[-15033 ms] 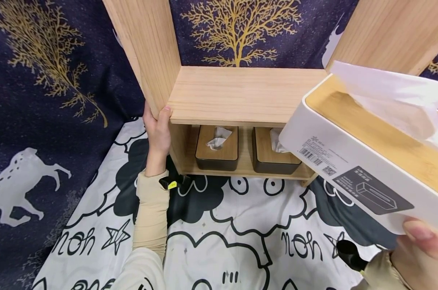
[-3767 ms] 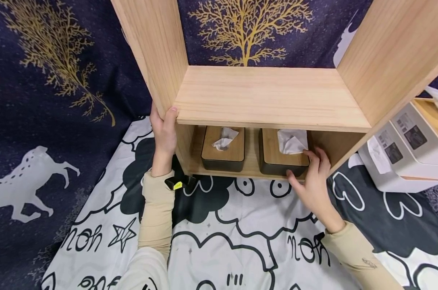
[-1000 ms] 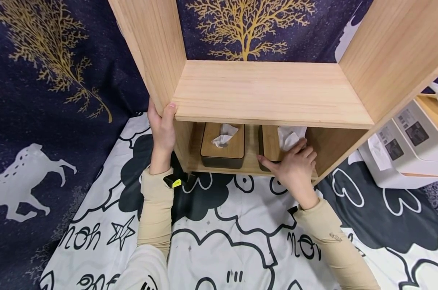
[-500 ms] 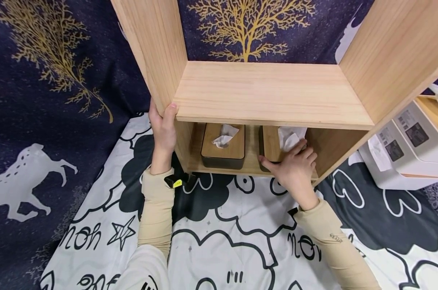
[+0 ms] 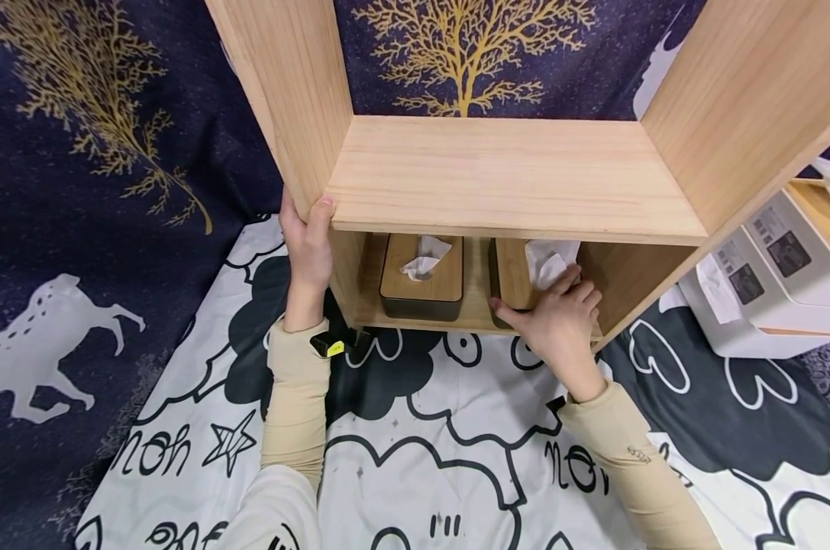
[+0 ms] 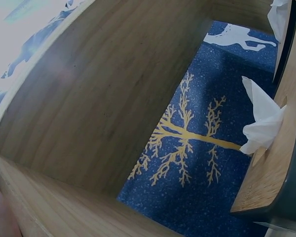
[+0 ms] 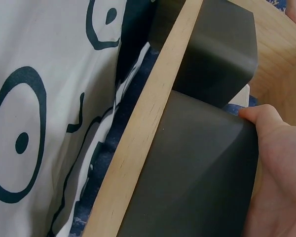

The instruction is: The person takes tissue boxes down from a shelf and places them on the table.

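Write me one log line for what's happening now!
left hand: grips wooden shelf; right hand: touches right tissue box; left tissue box: untouched; white boxes: outside shelf

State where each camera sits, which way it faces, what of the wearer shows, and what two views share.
Head: worn on head, facing forward and down at wooden shelf; left hand, right hand, sleeves.
Left wrist: worn there, facing into the shelf; left hand's edge.
Right wrist: worn there, facing dark boxes; right hand, part of left.
Head and right wrist share both boxes.
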